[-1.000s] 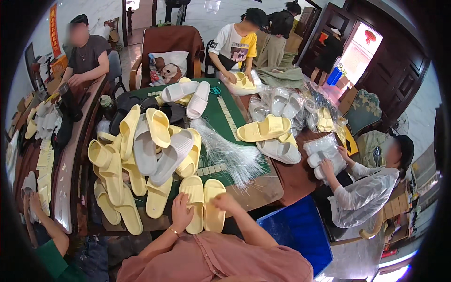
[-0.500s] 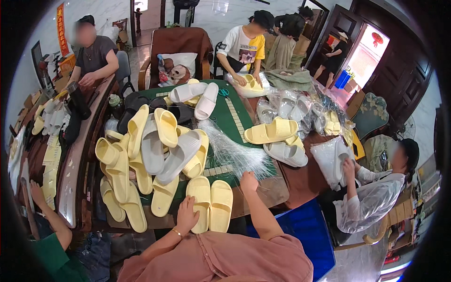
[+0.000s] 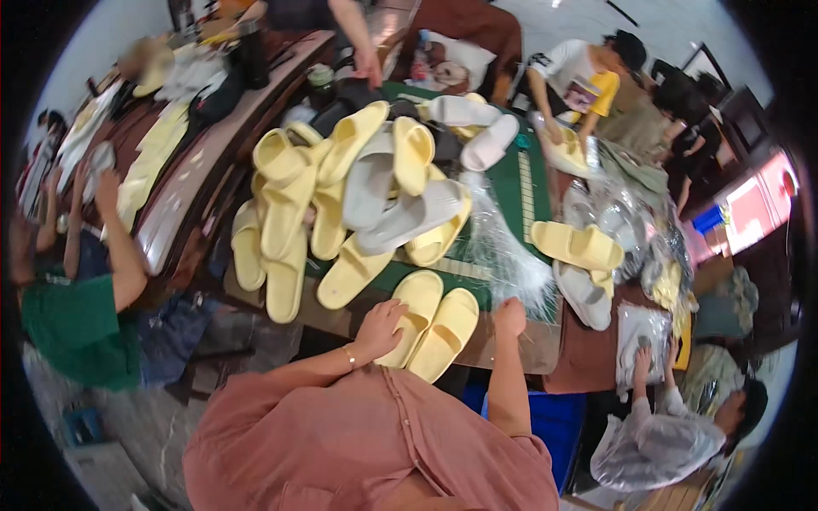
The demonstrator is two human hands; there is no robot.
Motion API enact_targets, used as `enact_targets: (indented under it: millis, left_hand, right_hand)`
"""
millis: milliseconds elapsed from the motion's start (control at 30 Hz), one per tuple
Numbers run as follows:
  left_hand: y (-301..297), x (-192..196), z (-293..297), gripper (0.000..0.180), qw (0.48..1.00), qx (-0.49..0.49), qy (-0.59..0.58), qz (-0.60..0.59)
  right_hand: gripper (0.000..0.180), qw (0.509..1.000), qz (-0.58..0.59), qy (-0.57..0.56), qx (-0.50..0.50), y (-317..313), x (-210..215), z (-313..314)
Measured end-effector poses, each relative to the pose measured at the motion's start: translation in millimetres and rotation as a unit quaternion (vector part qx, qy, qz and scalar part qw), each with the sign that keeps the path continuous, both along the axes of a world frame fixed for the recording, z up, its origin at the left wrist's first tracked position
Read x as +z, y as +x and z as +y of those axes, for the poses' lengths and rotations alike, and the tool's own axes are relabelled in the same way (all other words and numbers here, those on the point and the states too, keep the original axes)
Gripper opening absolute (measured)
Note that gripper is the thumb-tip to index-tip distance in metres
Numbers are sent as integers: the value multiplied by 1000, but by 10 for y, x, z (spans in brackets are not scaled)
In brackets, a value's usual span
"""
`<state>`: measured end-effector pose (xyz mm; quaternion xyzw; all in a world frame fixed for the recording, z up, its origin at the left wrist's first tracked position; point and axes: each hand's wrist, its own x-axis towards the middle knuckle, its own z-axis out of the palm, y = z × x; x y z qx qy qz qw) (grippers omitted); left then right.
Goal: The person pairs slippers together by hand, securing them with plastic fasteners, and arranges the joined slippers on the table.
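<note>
A pair of pale yellow slippers (image 3: 433, 325) lies side by side at the near edge of the table (image 3: 520, 351). My left hand (image 3: 379, 328) rests on the heel of the left slipper, fingers curled over it. My right hand (image 3: 511, 316) is to the right of the pair, fingers curled, at the near edge of a heap of clear plastic bags (image 3: 504, 249). Whether it grips a bag is unclear. My salmon shirt fills the bottom of the view.
A pile of yellow and grey slippers (image 3: 358, 192) covers the table's left half on a green mat (image 3: 514, 183). Bagged slippers (image 3: 635, 234) lie at the right. A blue bin (image 3: 555, 419) stands below the table. Other people work around the table.
My right hand left the yellow pair and reached right to the plastic bags. My left hand stayed on the pair. The view swung and tilted closer to the table.
</note>
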<state>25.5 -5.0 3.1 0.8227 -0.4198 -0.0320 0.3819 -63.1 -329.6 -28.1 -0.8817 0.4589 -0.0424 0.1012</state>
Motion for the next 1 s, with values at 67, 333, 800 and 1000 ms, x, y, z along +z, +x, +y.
enact_targets:
  millis: [67, 333, 800, 1000]
  left_hand:
    - [-31, 7, 6, 47, 1000, 14, -2, 3]
    - [-4, -4, 6, 44, 999, 7, -42, -22]
    - [-80, 393, -390, 35, 885, -71, -88, 452]
    - [27, 486, -543, 26, 768, -29, -127, 627]
  right_hand:
    - [15, 999, -1, -17, -50, -12, 2, 15]
    - [23, 999, -41, 10, -9, -49, 49, -80]
    - [7, 843, -295, 431, 130, -308, 790, 887]
    - [10, 851, -114, 380, 343, -368, 839, 1533]
